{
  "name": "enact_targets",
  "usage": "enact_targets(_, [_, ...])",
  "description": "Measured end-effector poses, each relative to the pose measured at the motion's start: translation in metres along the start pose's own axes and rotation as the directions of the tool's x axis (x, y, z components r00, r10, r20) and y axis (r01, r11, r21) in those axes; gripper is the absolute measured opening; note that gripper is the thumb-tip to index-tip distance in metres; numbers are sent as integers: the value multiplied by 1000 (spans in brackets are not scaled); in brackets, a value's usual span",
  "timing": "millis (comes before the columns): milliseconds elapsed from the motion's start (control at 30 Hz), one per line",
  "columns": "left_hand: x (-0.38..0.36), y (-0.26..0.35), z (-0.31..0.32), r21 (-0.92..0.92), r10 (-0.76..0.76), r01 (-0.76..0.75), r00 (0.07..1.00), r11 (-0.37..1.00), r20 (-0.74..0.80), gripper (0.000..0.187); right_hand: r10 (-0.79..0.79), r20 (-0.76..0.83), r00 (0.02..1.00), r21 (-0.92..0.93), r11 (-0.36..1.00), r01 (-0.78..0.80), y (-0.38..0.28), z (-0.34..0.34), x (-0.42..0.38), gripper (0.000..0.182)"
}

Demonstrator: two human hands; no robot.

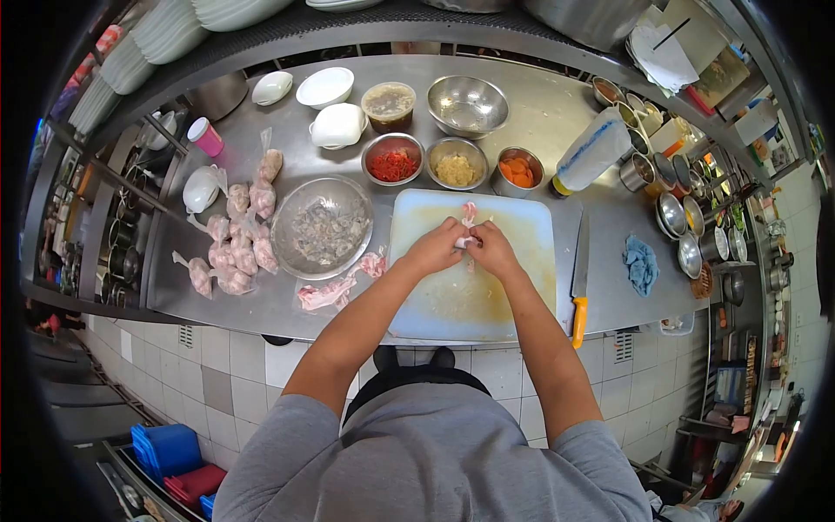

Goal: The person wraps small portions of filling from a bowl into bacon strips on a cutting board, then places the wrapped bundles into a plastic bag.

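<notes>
Steel counter [557, 113] runs across the view, a white cutting board [513, 287] at the middle of its near edge. Big steel bowl [323, 228] of chopped meat just left of the board, and a cluster of tied plastic bags [235, 248] of pink meat further left. Behind the board: bowl of red chili [393, 159], bowl of minced garlic [457, 163], bowl of orange pieces [517, 168]. Knife [580, 287] with a yellow handle lies on the counter just right of the board, untouched.

Left hand [435, 248] and right hand [494, 248] meet over the board's upper middle, both closed around a small bag of meat [470, 217], fingers pinching it between them. How tight the hold is can't be told, since the fingertips are hidden.

Handling, as a judgement: light, soft, squashy, likely wet and slippery; thin plastic tears easily. Best taken at the twisted neck or the top of the plastic, not the bulge. Loose meat scraps [335, 287] lie on the counter, left of the board.
</notes>
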State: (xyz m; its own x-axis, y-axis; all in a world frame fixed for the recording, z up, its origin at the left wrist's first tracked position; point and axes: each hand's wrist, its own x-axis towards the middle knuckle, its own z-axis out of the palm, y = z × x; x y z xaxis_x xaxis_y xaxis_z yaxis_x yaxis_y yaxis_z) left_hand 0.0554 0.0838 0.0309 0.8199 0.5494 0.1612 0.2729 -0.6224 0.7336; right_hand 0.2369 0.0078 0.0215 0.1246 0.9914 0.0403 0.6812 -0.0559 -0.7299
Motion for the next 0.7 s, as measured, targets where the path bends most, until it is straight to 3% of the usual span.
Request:
enact_targets(100, [7,-5,4,90,-20,23,999,996,-30,33,-35,-8,999,-87,996,34,2,2,9,27])
enact_targets(167, [15,-8,3,110,-41,43,999,993,-26,29,-63,-179,982,-32,998,58,-5,2,5,31])
enact_targets(267, [26,-15,-2,106,-60,57,998,993,31,27,-210,-182,961,-89,977,196,-9,1,1,35])
enact_targets(400, [43,-30,3,96,-131,121,986,988,105,27,-183,-136,974,-178,971,158,4,1,10,35])
enact_targets(467, [47,-43,16,-30,-51,46,984,998,-169,28,-176,-135,975,-147,977,156,8,0,16,33])
enact_targets(500, [46,-39,13,-29,-53,49,984,998,-171,28,-178,-133,975,-146,977,158,7,-3,19,33])
enact_targets(567, [43,-25,4,-226,-207,150,944,963,-257,30,-87,-82,993,-156,985,73,4,-12,24,33])
enact_targets(700, [21,-36,12,-255,-193,97,903,962,-385,33,-139,-201,970,-205,974,97,1,-21,33,35])
